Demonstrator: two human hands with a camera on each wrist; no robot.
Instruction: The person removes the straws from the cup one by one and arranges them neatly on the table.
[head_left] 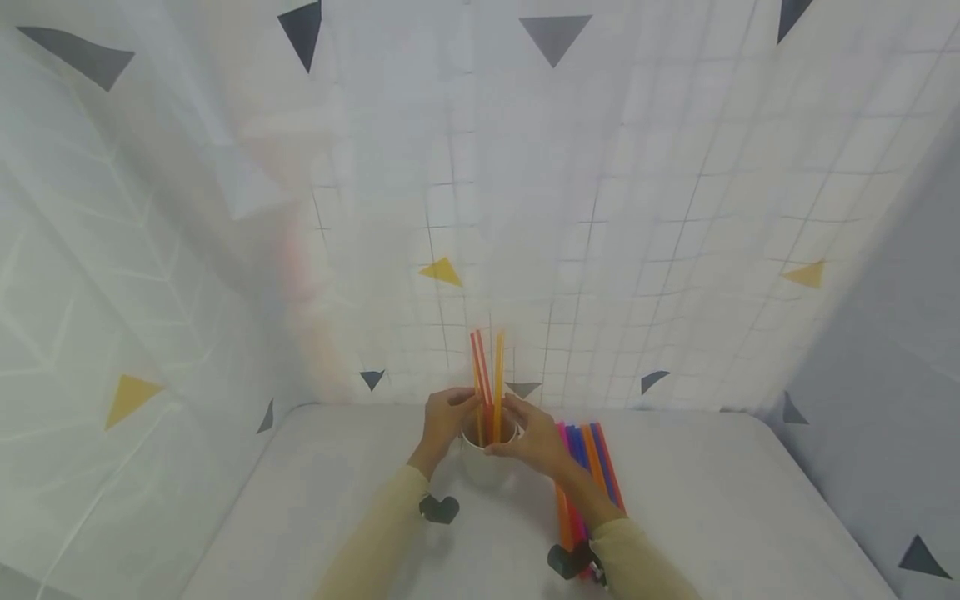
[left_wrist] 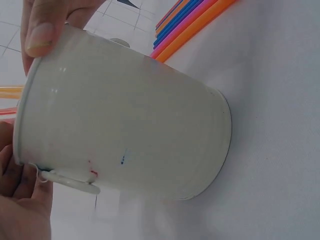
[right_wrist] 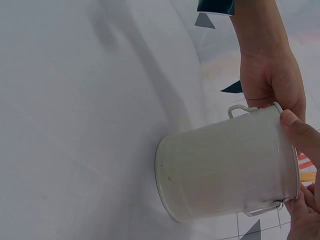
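A white metal pail (head_left: pixel 483 467) with small side handles stands upright on the table. Several straws, red, yellow and red-and-white striped, lean in it; a yellow straw (head_left: pixel 499 367) rises on the right, a striped straw (head_left: pixel 483 367) beside it. My left hand (head_left: pixel 442 421) is at the pail's left rim, thumb and forefinger meeting at the left straws. Across from it, my right hand (head_left: pixel 536 442) holds the rim, its thumb (right_wrist: pixel 297 127) on the outer wall and its fingers at the far side. The straws' lower ends are hidden inside the pail.
Right of the pail lies a bundle of straws (head_left: pixel 592 454) in orange, pink, blue and red, partly under my right forearm. The white table (head_left: pixel 712 492) meets a patterned cloth wall (head_left: pixel 645 250) behind, with more hanging cloth at both sides.
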